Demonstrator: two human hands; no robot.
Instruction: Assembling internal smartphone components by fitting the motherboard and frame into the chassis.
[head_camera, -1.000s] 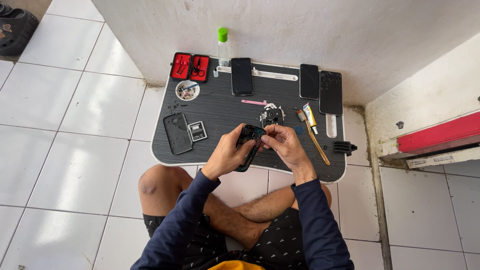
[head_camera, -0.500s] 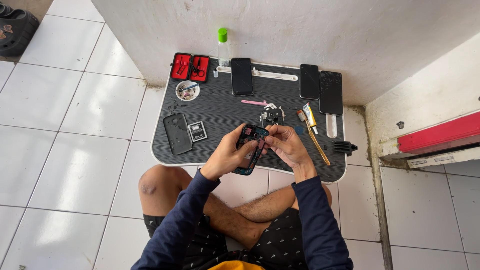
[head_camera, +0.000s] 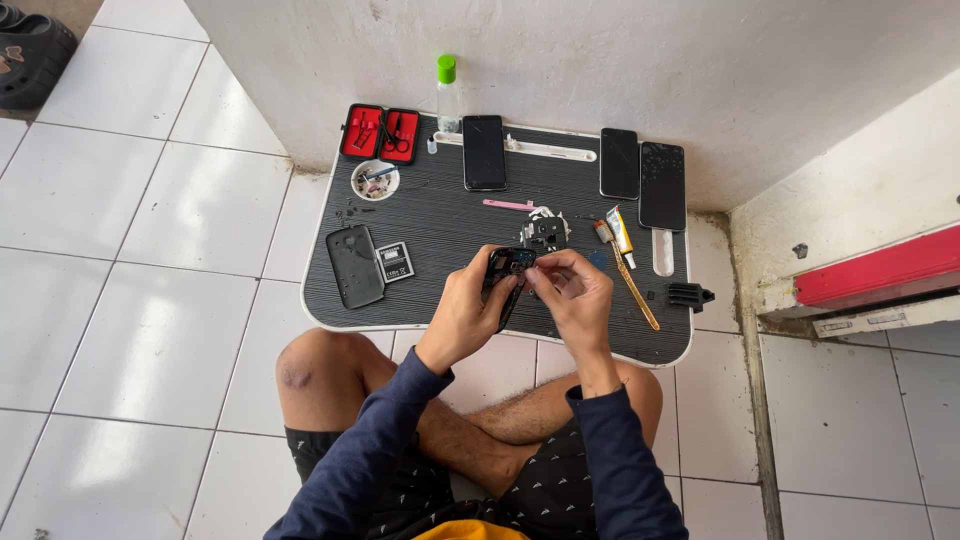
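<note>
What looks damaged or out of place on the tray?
The phone at the far right looks cracked or speckled across its glass. Small loose parts lie scattered mid-tray. The left hand holds an opened phone frame.

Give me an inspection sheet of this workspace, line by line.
Surface: dark ribbed lap table on white floor tiles.
Job's things: opened black phone body.
Clutter: three phones, back cover, battery, red tool case, small dish, glue tube, green-capped bottle.
Grippers: left hand grips the phone body; right hand pinches at its top edge.
Cables: nothing seen.
Surroundings: white wall, black sandals.
</note>
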